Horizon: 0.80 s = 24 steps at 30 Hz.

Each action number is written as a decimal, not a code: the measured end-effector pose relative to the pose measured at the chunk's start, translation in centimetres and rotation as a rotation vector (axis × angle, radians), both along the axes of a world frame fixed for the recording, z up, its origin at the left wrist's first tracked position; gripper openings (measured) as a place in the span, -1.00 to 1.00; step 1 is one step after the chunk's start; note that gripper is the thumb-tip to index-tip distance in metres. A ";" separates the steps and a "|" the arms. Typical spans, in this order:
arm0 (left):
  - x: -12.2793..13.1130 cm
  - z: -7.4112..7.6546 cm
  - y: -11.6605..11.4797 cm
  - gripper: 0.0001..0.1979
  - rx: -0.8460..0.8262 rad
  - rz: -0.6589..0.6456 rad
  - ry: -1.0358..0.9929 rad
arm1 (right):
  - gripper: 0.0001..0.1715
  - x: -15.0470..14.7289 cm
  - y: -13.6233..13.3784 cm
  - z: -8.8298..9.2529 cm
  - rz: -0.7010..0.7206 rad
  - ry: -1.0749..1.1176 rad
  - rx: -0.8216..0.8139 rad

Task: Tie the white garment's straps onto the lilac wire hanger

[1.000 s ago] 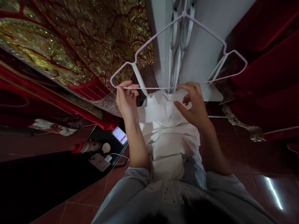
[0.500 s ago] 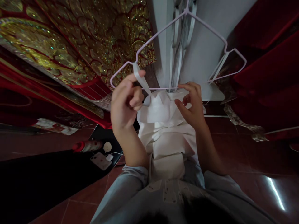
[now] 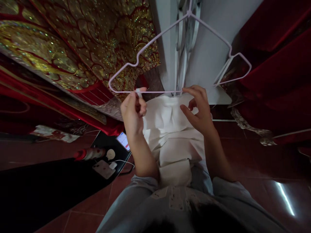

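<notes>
A pale lilac wire hanger (image 3: 157, 35) hangs in front of me, its hook up by a white pillar. A white garment (image 3: 175, 136) droops below its bottom bar. My left hand (image 3: 133, 111) is closed, pinching the garment's white ribbon loop just under the bar's left part. My right hand (image 3: 198, 108) has its fingers curled at the bar and the garment's top edge, near the middle. Another white ribbon loop (image 3: 222, 72) stays hooked on the hanger's right notch.
A red and gold sequinned garment (image 3: 80, 48) hangs at the left, dark red velvet fabric (image 3: 279, 64) at the right. A low black surface (image 3: 48, 184) carries two phones (image 3: 123, 141), a charger and a red-capped bottle (image 3: 88, 153). The floor is red tile.
My left hand slid the left ribbon loop off the hanger's left notch and drew it down under the bar. The hanger swung slightly left. My right hand barely moved.
</notes>
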<state>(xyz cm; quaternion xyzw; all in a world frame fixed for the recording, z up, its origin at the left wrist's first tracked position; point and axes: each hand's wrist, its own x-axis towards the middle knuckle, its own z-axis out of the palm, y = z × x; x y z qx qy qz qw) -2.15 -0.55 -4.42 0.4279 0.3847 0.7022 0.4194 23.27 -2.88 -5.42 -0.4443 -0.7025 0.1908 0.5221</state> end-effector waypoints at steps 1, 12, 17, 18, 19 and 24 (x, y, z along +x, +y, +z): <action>0.9 0.3 -0.1 -0.48 0.013 -0.003 -0.034 | -0.44 0.0 0.0 -0.2 0.018 0.005 0.019; 2.8 1.2 0.4 -0.51 0.028 0.087 -0.209 | -0.57 5.6 2.3 1.9 -0.227 0.485 -0.101; 3.2 1.1 0.6 -0.48 0.103 0.089 -0.179 | -0.58 5.5 3.0 5.4 -0.057 0.500 -0.127; 3.1 1.0 0.5 -0.47 0.096 0.089 -0.167 | -0.54 5.9 3.4 5.6 -0.070 0.551 -0.082; 3.1 1.0 0.5 -0.46 0.081 0.091 -0.156 | -0.50 6.5 3.9 5.7 -0.090 0.600 -0.047; 2.9 0.8 0.4 -0.45 0.008 0.093 -0.120 | -0.39 11.3 5.2 3.9 -0.178 0.762 0.027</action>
